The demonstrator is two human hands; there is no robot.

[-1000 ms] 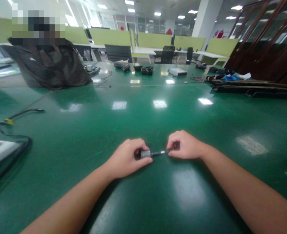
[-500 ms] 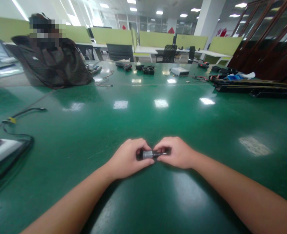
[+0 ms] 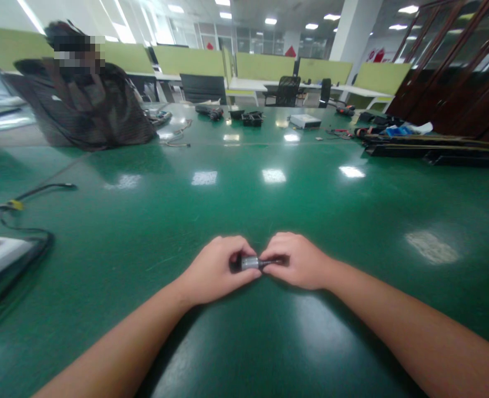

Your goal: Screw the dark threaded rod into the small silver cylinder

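Just above the green tabletop, both hands are closed on a small screwdriver-like tool, a black-and-silver cylinder lying sideways that narrows to a thin dark shaft on the right. My left hand wraps round the thick part, thumb on the near side and fingers on the far side. The thin end is pinched by the fingertips of my right hand, which partly cover it. My two hands almost touch at the fingertips. Blur and the fingers hide the tool's exact kind.
The green table spreads out all round. At the back left a large dark bag stands, with a person behind it. A black cable lies left. Small black devices, a grey box and black bars lie further back.
My hands keep their hold on the tool and have hardly moved. The right fingers have shifted slightly and cover more of the thin shaft. The whole view has moved a little.
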